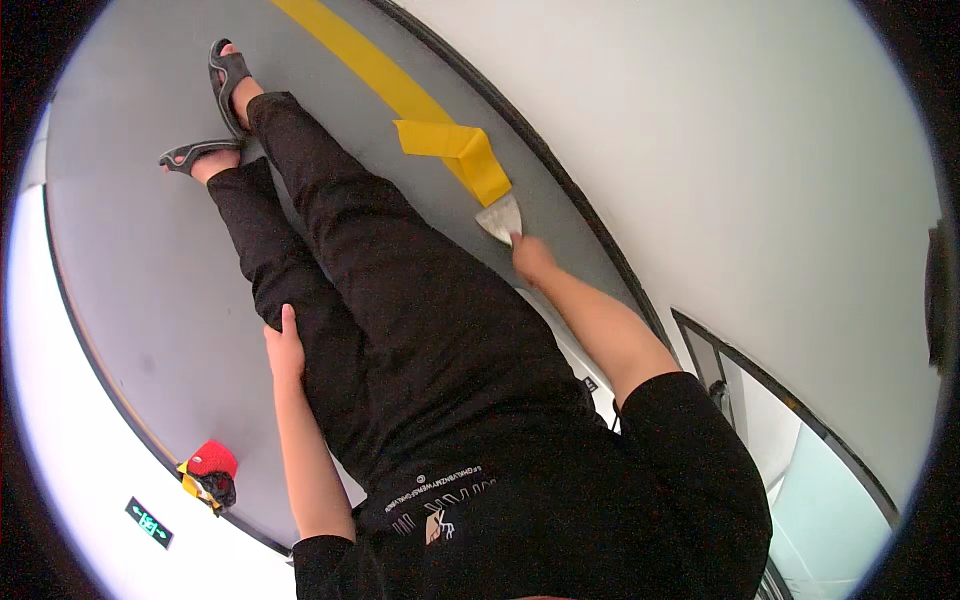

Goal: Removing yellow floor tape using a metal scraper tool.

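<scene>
My right hand (534, 261) grips the handle of a scraper (502, 219) with a wide, whitish metal blade. The blade lies low over the grey floor, its edge at the near end of a yellow strip of floor tape (370, 80). A loosened, folded length of yellow tape (455, 150) stands up from the floor just beyond the blade. My left hand (286, 347) rests against the side of my black-trousered leg, thumb stretched out along the cloth; its other fingers are partly hidden.
A white wall (700, 120) with a black skirting strip (560, 175) runs along the right. My legs and grey sandals (228, 85) stretch over the grey floor (150, 260). A red, yellow and black bundle (210, 470) lies by the left wall, near a green exit sign (149, 522).
</scene>
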A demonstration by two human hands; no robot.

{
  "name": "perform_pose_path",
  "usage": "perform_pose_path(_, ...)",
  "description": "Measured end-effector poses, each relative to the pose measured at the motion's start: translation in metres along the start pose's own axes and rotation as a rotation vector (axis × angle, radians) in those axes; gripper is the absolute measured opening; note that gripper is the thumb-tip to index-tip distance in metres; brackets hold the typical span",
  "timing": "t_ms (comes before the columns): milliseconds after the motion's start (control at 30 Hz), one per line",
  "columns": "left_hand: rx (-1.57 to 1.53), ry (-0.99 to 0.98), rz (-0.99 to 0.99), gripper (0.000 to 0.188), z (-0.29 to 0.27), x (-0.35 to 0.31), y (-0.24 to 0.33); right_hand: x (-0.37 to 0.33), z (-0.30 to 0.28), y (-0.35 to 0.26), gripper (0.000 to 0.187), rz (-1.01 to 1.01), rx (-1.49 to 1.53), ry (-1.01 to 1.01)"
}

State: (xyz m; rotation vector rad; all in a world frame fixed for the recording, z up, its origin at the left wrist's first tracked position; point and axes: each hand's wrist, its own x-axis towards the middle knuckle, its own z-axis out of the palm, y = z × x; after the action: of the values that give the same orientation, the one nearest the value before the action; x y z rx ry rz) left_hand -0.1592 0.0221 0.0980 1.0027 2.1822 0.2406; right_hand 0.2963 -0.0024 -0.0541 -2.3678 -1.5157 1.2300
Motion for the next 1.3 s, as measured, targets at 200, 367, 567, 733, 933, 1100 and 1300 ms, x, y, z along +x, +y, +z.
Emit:
perform_pose_path(200,0.004,0.061,0.049,0.086,-0.002,-0.005,0.0,-0.006,-0.013,-0.017,0.054,0.12,-0.088,-0.165)
perform_pose_path(367,-0.017,0.009,0.01,0.085,-0.003,-0.004,0.002,-0.004,-0.005,-0.014,0.064,0.251,0.095,-0.179)
perform_pose_path(567,0.037,0.026,0.05,0.085,0.004,0.004,-0.005,0.011,0.0,0.012,0.065,0.266,0.088,-0.088)
perform_pose_path(733,0.002,0.005,0.02,0.087,-0.003,-0.002,-0.004,-0.015,0.004,0.005,0.065,0.207,0.058,-0.107)
perform_pose_path(933,0.053,0.001,-0.043,0.085,-0.009,-0.003,-0.003,0.004,-0.032,-0.039,0.064,0.488,0.21,-0.245)
perform_pose_path(1100,0.041,0.0,-0.018,0.085,-0.002,-0.003,0.001,-0.017,0.007,0.014,0.065,0.3,0.09,-0.121)
perform_pose_path(1300,0.029,0.022,-0.013,0.086,-0.008,-0.002,-0.006,0.016,-0.038,-0.049,0.065,0.449,0.201,-0.279)
